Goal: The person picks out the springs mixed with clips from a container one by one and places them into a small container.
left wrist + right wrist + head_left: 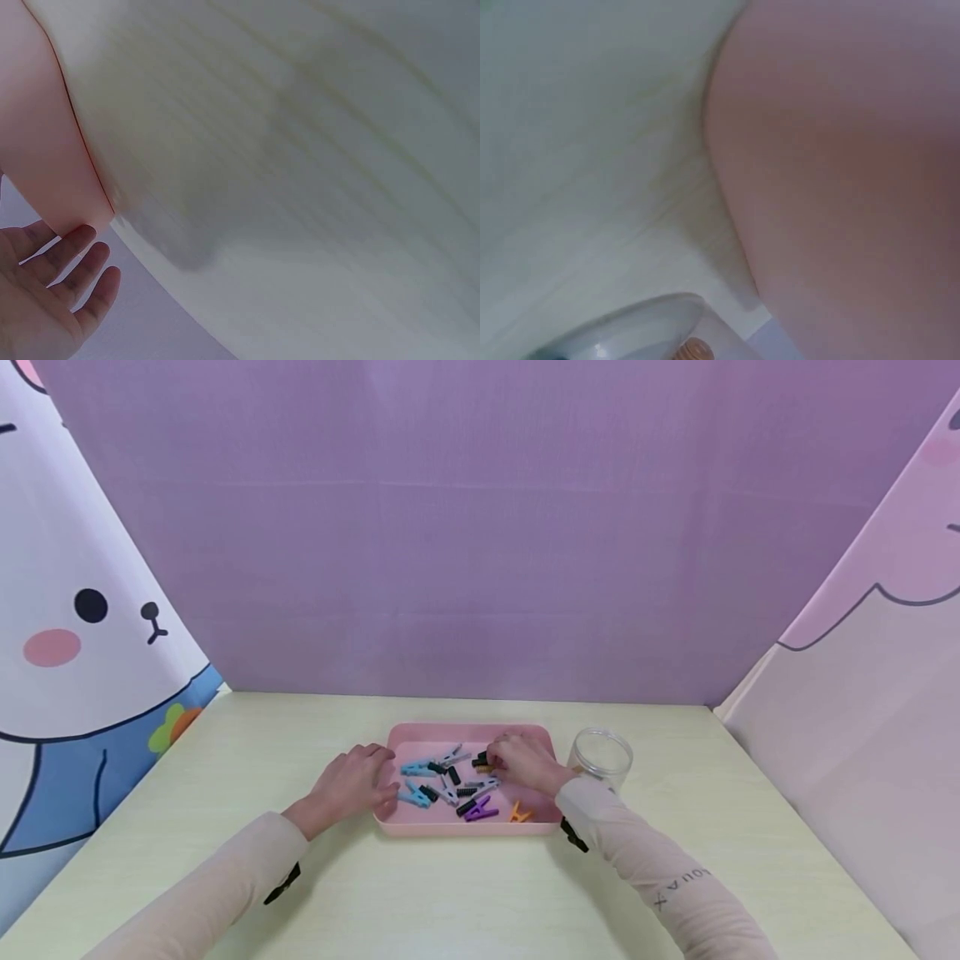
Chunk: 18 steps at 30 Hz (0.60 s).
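A pink tray (465,828) sits mid-table and holds several clothespins: blue (417,768), grey (453,756), purple (480,812) and orange (520,814). My left hand (384,777) rests on the tray's left rim with its fingers fairly straight. In the left wrist view the same hand (71,274) lies relaxed beside the tray wall (45,150). My right hand (495,762) reaches into the tray from the right, its curled fingertips pinching a black-and-orange clothespin (481,764). The right wrist view shows only the blurred tray wall (840,165) and the table.
A clear, round jar (601,758) stands just right of the tray, behind my right wrist; its rim (630,330) shows in the right wrist view. The pale table (225,760) is walled by purple and cartoon-printed panels.
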Available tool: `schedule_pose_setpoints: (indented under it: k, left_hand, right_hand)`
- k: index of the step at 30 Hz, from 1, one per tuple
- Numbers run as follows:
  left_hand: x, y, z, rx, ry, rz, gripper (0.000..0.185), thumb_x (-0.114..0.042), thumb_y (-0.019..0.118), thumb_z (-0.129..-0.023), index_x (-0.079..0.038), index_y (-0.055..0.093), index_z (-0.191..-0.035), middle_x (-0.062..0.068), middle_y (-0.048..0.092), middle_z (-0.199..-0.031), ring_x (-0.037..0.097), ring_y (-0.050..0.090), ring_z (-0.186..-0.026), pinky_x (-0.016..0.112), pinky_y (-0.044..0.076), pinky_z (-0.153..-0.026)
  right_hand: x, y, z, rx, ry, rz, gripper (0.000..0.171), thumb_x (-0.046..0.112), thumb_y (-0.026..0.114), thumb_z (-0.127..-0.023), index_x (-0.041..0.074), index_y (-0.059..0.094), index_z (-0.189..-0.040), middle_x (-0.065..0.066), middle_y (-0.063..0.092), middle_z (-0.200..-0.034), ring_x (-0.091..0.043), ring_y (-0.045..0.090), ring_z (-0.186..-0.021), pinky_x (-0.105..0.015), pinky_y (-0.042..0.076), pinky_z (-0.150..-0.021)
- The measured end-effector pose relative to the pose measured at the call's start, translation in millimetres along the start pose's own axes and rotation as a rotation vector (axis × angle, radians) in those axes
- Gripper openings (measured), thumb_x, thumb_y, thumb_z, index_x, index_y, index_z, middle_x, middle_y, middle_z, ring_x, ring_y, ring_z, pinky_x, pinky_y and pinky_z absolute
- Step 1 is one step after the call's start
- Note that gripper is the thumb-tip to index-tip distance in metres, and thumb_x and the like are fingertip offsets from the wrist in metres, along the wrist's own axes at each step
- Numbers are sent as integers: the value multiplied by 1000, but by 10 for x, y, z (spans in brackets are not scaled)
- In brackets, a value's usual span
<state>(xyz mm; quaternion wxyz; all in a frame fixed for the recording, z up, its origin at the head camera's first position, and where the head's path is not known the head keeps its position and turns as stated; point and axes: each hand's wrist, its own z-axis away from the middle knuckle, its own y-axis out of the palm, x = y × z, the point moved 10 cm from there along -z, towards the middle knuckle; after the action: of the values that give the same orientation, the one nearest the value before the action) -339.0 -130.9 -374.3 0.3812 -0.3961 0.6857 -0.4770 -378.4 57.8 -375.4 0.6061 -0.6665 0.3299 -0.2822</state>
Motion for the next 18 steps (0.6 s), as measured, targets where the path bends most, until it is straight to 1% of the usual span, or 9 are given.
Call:
schedule_pose_setpoints:
  k: [3,8,11,15,18]
  left_hand:
    - [-6,-3,-2,-1,5,0,54,-40,65,-77,-4,57,-116,14,59,-116,32,57,-104,44,51,-79]
    - [-11,-2,-9,-5,11,1,53,-40,66,-77,-4,58,-116,14,59,-116,32,57,-104,43,51,-79]
    - [-8,5,-12,-2,10,0,53,-40,66,-77,-4,58,-116,13,59,-116,32,57,-104,43,51,-80]
    - [-3,5,-11,7,8,0,55,-41,66,-77,-4,57,-116,14,59,-117,32,56,-105,44,51,-79]
    - [0,7,-8,5,12,-1,55,-41,65,-77,-4,57,-116,14,59,-117,32,56,-104,43,51,-79]
  right_hand:
    - [7,-12,8,-11,-10,1,5,19,69,-81,17,68,-86,7,66,-86,-9,56,-83,-30,47,-82]
    - [-22,-23,22,-10,13,-6,7,21,68,-81,18,69,-88,6,66,-89,-10,56,-85,-30,47,-83]
    - [-23,-55,30,-25,16,-22,11,23,69,-80,18,69,-89,7,66,-88,-8,57,-82,-26,48,-78]
    - [10,-133,37,-75,-13,-24,14,28,71,-78,17,70,-86,8,66,-81,-6,56,-73,-21,47,-69]
    - [21,-179,45,-103,-26,-3,16,33,70,-78,18,70,-84,8,66,-78,-5,55,-71,-22,46,-69]
